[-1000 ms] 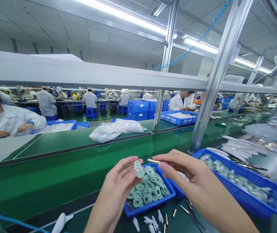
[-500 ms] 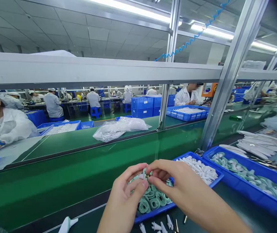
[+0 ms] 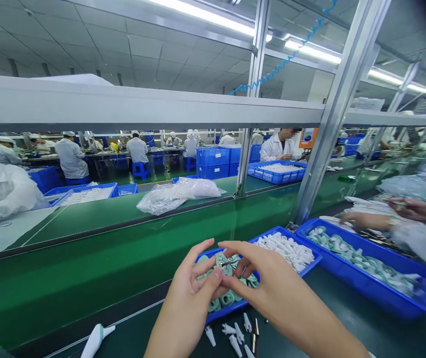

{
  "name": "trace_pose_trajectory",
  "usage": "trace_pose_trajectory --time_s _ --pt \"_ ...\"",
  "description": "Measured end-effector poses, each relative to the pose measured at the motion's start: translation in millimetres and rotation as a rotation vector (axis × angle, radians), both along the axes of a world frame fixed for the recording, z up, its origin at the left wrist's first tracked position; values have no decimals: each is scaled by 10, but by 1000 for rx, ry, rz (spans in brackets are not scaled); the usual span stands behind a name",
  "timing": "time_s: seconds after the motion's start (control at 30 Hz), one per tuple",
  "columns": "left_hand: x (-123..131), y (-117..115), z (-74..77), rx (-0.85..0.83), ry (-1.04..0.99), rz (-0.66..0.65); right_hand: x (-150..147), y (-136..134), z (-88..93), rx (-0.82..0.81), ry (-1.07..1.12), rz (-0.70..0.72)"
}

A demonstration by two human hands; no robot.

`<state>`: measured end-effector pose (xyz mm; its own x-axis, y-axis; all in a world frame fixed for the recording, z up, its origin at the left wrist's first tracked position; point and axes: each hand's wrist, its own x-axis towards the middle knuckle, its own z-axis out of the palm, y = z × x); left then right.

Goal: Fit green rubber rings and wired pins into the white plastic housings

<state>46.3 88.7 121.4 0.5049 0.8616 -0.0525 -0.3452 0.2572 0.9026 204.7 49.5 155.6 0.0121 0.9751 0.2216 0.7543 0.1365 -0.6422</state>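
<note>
Pale green rings [image 3: 228, 298] fill a blue plastic tray [image 3: 228, 312] beneath both hands. Left hand [image 3: 192, 288] and right hand [image 3: 272, 293], half-closed, pinch a small green piece with a metal centre [image 3: 223, 265] just above those rings. Beside them sits a second blue tray [image 3: 308, 263] of white plastic parts [image 3: 285, 251].

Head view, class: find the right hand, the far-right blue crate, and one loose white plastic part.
Right hand [image 3: 283, 293]: head view, back of hand.
Far-right blue crate [image 3: 362, 287]: head view, front wall.
Loose white plastic part [image 3: 210, 336]: head view, middle.
</note>
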Motion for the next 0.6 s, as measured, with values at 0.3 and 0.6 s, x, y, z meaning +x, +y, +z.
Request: trace_pose_trajectory --time_s 0.3,0.6 --pt "354 -364 -86 103 393 -243 382 -669 -332 -127 -9 -115" --pt "466 -774 -888 730 725 -354 2054 -930 -509 -11 -110 -601"
